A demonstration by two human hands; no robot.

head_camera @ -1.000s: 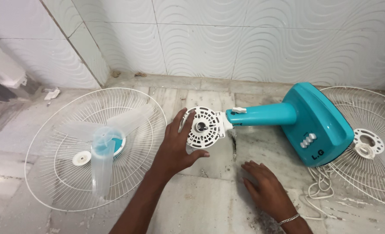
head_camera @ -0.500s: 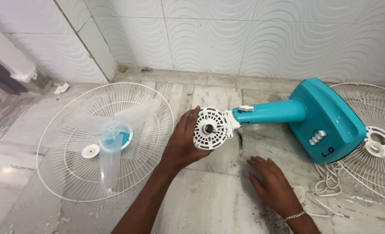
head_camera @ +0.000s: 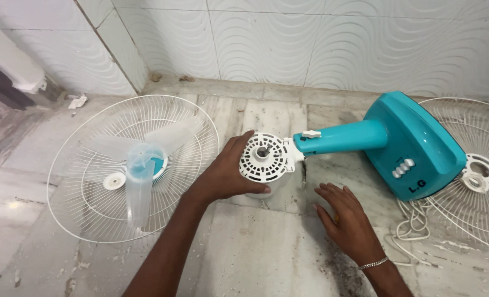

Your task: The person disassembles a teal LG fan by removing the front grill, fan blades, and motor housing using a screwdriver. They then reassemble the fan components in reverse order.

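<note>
From the head camera we see our left hand (head_camera: 222, 176) curled around the white motor head (head_camera: 265, 159) of a teal fan body (head_camera: 404, 146), fingers wrapped behind and under it and the thumb along its lower edge, so the hand is clamped on it. The motor head's round vented face with its short shaft looks up at us, near the middle of the stone floor (head_camera: 255, 253). Our right hand (head_camera: 348, 220) lies flat on the floor just in front of the fan's neck, fingers spread and loosely apart, holding nothing; a thin bracelet (head_camera: 374, 264) sits at the wrist.

To the left, a white wire fan guard (head_camera: 90, 212) lies dished on the floor and holds the clear blade set (head_camera: 142, 165) with its blue hub. A second wire guard (head_camera: 475, 181) lies to the right, partly under the teal base, with a white cord (head_camera: 415, 223) coiled beside it.
</note>
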